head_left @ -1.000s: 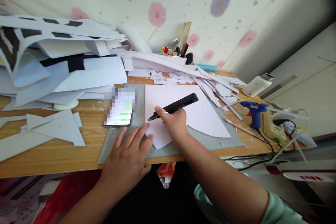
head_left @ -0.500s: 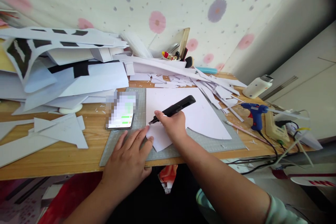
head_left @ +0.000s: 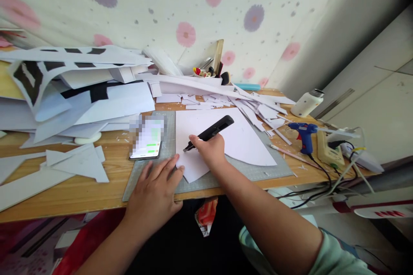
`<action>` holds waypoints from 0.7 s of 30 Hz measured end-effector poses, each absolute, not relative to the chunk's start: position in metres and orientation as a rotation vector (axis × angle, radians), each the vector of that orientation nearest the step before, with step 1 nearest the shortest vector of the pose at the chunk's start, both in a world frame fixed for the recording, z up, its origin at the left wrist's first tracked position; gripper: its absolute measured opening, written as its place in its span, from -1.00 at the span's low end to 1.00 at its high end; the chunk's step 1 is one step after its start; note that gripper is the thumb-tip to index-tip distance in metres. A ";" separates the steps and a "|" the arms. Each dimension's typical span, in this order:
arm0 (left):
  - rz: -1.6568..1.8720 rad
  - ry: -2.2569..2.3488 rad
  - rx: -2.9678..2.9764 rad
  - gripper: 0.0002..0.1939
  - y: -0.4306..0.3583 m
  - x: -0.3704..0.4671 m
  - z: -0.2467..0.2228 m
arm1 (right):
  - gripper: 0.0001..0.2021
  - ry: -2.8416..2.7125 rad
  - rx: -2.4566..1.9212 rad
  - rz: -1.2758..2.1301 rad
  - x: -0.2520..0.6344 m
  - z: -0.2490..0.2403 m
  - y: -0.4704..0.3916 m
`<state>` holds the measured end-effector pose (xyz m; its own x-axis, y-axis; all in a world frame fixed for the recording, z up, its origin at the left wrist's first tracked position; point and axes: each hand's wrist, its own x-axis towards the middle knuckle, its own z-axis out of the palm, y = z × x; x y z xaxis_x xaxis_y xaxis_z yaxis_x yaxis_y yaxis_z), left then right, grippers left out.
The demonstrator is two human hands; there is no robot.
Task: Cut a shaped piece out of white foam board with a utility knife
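- A long black craft knife [head_left: 209, 132] is gripped tight in the right hand [head_left: 209, 153], with its tip pointed down at the big white sheet of foam board [head_left: 237, 139].
- The white sheet is laid on a grey cutting mat [head_left: 258, 168] on the wooden table [head_left: 84, 193].
- The left hand [head_left: 155, 193] is pressed flat, fingers spread, on the mat and the near edge of the sheet.
- A phone with a lit screen [head_left: 146, 142] is seen just left of the sheet.
- A blue glue gun [head_left: 301, 134] and a small white bottle [head_left: 306, 103] are seen far to the right.
- White paper scraps [head_left: 245, 103] are piled behind the sheet.
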<state>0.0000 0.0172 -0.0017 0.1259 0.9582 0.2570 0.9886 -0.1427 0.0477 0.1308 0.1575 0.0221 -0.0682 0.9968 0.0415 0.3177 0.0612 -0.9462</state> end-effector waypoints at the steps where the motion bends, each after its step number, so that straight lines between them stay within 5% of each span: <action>1: -0.345 -1.963 -2.251 -0.38 0.017 0.000 -0.002 | -0.69 -1.514 -1.374 1.038 0.132 0.022 0.158; 21: -0.364 -1.974 -2.203 -0.40 0.019 0.003 -0.002 | -0.69 -1.485 -1.338 1.041 0.157 0.016 0.173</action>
<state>0.0033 0.0186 -0.0017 0.0987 0.9531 0.2862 0.9924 -0.1154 0.0419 0.1567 0.1727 0.0157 -0.0561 0.9964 0.0638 0.2794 0.0770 -0.9571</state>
